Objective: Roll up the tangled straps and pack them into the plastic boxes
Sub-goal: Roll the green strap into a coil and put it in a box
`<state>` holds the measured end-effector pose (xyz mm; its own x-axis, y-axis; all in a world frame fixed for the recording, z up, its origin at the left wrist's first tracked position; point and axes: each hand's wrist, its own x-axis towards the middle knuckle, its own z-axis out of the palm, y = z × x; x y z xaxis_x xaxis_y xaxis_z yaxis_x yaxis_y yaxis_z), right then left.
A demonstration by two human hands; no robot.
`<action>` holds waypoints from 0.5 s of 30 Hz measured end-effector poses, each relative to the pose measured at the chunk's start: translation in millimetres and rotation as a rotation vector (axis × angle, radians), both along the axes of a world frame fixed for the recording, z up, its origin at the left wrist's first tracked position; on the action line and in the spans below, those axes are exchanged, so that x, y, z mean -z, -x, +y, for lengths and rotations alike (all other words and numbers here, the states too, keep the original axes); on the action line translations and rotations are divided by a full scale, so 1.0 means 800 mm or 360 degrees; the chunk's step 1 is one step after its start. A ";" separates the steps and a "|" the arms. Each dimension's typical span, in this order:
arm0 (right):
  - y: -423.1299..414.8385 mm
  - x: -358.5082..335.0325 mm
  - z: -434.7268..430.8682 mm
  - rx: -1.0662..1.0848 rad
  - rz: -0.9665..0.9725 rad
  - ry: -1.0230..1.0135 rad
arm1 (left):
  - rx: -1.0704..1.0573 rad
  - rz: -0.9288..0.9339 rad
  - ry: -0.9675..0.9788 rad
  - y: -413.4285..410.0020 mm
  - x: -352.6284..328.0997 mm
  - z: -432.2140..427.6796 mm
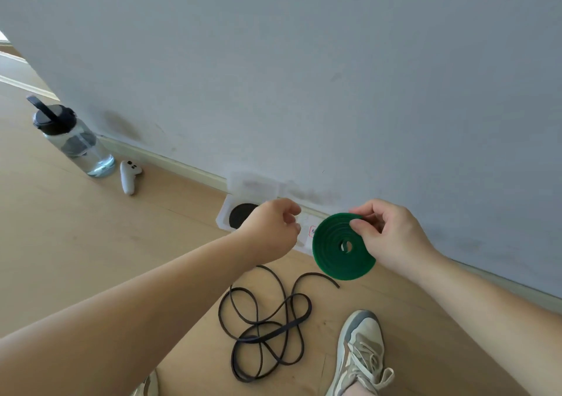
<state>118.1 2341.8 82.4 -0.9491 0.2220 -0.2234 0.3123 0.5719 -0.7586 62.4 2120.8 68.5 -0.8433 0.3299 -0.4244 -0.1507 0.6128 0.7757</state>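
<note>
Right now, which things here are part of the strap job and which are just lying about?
Job: green rolled strap in right hand; tangled black strap; plastic boxes; black roll.
Lying about: water bottle; white controller.

Plastic boxes [223, 216] half behind the left hand [273, 228], far walls blurred.

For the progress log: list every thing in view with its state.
green strap roll, coiled, pinched by right hand
black strap, loose, tangled on floor
black roll, coiled, inside plastic box
left hand, fingers curled, grip unclear
water bottle, upright, partly filled
controller, lying on floor
</note>
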 end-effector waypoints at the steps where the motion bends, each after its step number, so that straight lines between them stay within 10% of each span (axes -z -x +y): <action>1: 0.003 0.022 0.007 0.0028 -0.0009 0.0014 | -0.0002 -0.0057 0.0049 0.001 0.024 0.006; 9: 0.036 0.194 0.043 0.0230 -0.0140 0.0143 | -0.0262 -0.0484 0.0087 0.011 0.215 0.068; 15: 0.035 0.284 0.070 0.0273 -0.0227 0.0024 | -0.0382 -0.0277 0.0164 0.028 0.305 0.106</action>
